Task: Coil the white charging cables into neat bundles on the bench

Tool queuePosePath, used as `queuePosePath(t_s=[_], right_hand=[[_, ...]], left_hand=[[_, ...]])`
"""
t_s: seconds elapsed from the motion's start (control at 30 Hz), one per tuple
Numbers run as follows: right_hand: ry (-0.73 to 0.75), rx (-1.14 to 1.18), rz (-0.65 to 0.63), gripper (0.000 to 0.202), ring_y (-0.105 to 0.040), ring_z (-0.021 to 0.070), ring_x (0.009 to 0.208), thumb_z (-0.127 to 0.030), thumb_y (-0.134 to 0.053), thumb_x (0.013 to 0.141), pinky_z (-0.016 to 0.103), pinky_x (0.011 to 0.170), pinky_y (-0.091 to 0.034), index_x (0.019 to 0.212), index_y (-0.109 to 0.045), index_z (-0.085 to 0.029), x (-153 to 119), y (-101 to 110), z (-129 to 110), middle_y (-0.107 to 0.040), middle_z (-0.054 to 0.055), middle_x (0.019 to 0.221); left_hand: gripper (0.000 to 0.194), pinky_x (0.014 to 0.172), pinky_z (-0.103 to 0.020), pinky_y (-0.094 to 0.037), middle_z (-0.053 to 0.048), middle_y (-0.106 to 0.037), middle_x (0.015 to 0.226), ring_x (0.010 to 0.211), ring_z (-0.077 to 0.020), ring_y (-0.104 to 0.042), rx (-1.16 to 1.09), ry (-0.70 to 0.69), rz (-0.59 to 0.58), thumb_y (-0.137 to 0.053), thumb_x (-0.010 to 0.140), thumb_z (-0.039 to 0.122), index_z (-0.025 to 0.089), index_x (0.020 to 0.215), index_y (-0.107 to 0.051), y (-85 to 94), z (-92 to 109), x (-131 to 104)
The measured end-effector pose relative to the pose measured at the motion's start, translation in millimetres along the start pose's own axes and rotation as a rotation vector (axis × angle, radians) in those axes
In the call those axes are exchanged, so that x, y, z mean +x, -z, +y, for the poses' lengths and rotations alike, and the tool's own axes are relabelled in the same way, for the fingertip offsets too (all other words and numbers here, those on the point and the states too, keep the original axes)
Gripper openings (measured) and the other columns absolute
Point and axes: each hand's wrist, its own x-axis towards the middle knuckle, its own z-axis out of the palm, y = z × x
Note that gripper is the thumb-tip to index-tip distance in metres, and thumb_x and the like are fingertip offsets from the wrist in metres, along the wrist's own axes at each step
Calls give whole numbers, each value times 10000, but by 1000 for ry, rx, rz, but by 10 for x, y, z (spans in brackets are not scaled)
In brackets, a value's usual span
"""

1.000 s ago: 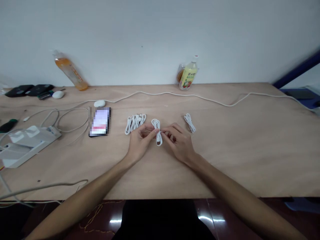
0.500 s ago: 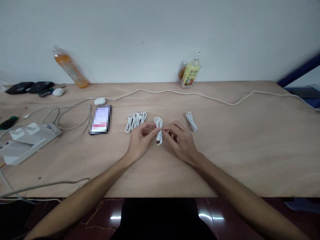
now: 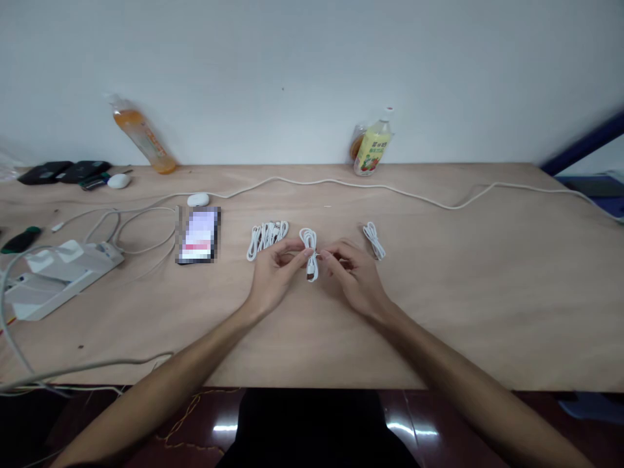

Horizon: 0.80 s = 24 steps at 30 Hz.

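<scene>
A white USB cable, coiled into a narrow bundle, is pinched at its waist between the thumb and fingers of my left hand. Its dark-ended plug points down towards me. Close on the bundle's right side is my right hand, thumb and forefinger pressed together. A thin strand seems to run from the waist of the bundle to those fingertips; what it is stays too small to make out. Several coiled white cables lie together just behind my left hand. One more white cable bundle rests beyond my right hand.
A phone and a white earbud case lie to the left. Farther left is a white power strip with chargers. A long white cord crosses the back. An orange drink bottle and a yellow-labelled bottle lean against the wall.
My right fingertips have shifted slightly beside the bundle, which is a little more tilted. My left hand keeps its pinch. The whole view has moved slightly.
</scene>
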Motion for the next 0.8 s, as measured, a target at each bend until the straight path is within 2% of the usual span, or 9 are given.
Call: queuePosePath(t_s=[0.17, 0.3, 0.5, 0.67, 0.8], right_hand=[[-265, 301, -75, 491, -502, 145, 581, -693, -697, 948, 273, 472, -356, 861, -781, -218, 45, -7, 13, -616, 4, 689], [-370, 418, -115, 509, -454, 120, 547, -723, -790, 855, 257, 451, -295, 836, -778, -215, 58, -10, 3, -603, -10, 661], [-393, 470, -142, 498, -416, 105, 541, -713, -821, 837, 255, 462, -268, 836, -774, -218, 52, -15, 20, -582, -27, 652], [-393, 437, -150, 474, -384, 105, 534, -690, -832, 842, 270, 468, -262, 854, -768, -220, 45, -15, 22, -555, -40, 658], [-344, 410, -161, 479, -392, 111, 570, -677, -849, 833, 281, 511, -304, 773, -703, -225, 42, -38, 10, -559, -39, 682]], left_hand=[[480, 808, -374, -651, -81, -855, 885, 808, -244, -813, -139, 60, -39, -981, 715, 528, 172, 993, -820, -18, 13, 26], [488, 769, -357, -650, -62, -851, 845, 759, -225, -801, -195, 94, -21, -1017, 653, 522, 185, 924, -791, -32, 48, 40], [499, 701, -302, -617, -19, -809, 749, 661, -173, -747, -246, 125, 11, -1054, 575, 484, 188, 854, -764, -47, 64, 54], [493, 686, -298, -602, -14, -797, 743, 651, -170, -735, -235, 123, -7, -1043, 599, 492, 190, 861, -754, -42, 47, 49], [479, 677, -294, -604, -8, -788, 746, 668, -173, -736, -205, 105, -34, -1029, 624, 496, 193, 866, -748, -46, 24, 28]])
